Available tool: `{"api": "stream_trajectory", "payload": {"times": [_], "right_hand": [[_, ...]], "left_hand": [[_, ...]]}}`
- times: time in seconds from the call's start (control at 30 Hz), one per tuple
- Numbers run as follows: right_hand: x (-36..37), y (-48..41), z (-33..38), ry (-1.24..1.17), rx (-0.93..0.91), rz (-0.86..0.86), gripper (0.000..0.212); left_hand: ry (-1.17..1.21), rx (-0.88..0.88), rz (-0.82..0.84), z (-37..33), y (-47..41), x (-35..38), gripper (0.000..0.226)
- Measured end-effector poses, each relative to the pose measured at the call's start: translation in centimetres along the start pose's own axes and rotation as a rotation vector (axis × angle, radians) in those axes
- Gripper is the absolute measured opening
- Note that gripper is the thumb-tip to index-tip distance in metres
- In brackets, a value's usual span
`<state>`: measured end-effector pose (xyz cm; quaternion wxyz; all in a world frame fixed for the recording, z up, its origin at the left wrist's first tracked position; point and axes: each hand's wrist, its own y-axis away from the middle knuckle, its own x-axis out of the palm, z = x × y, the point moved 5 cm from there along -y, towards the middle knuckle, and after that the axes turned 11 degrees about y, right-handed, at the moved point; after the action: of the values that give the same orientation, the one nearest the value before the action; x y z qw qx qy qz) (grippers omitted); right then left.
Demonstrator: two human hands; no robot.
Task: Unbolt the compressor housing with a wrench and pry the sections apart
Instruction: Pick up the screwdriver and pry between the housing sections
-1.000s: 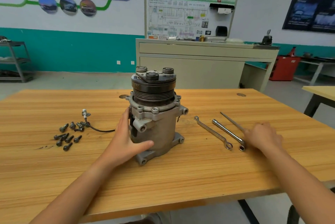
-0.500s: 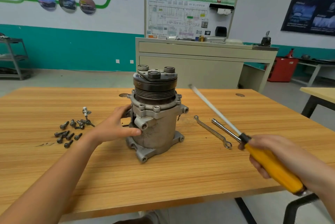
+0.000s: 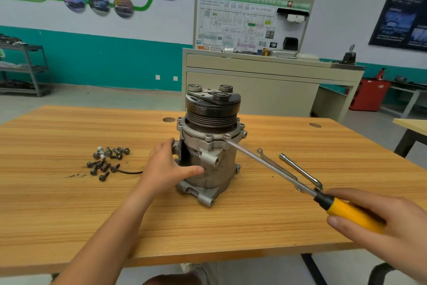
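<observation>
Wooden table (image 3: 69, 204) bore the compressor (image 3: 215, 146) upright at centre. My left hand (image 3: 164, 167) clasped its side, thumb across the front. My right hand (image 3: 392, 222) gripped the screwdriver (image 3: 346, 212), tip apparently touching the upper flange seam.

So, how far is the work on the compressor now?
Done: the bolts look removed and lie in a pile on the table. In hand: the left hand grips the compressor while the right hand holds the screwdriver, tip at the seam under the upper flange. Left: the sections sit together, so the prying is not yet done.
</observation>
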<state>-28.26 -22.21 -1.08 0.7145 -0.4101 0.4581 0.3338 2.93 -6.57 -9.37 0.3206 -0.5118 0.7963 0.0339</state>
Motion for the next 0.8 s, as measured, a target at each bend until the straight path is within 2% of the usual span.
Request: {"api": "stream_trajectory", "payload": {"times": [0.1, 0.2, 0.3, 0.4, 0.57, 0.8], "right_hand": [[0.1, 0.5, -0.2, 0.071, -0.053, -0.071, 0.057], [0.1, 0.4, 0.3, 0.124, -0.089, -0.110, 0.048], [0.2, 0.1, 0.2, 0.069, -0.077, -0.119, 0.049], [0.2, -0.1, 0.4, 0.117, -0.091, -0.114, 0.050], [-0.1, 0.0, 0.2, 0.074, -0.048, -0.107, 0.053], [-0.7, -0.3, 0.0, 0.131, 0.026, -0.146, 0.046]], "left_hand": [[-0.054, -0.017, -0.108, -0.1, 1.3, 0.2, 0.109], [0.030, 0.026, -0.168, 0.0, 1.6, -0.6, 0.081], [0.122, 0.054, -0.204, 0.1, 1.7, -1.1, 0.059], [0.201, 0.061, -0.249, 0.1, 1.8, -1.3, 0.045], [0.289, 0.070, -0.295, 0.5, 1.8, -1.4, 0.035], [0.333, 0.063, -0.298, 0.7, 1.9, -1.5, 0.033]]}}
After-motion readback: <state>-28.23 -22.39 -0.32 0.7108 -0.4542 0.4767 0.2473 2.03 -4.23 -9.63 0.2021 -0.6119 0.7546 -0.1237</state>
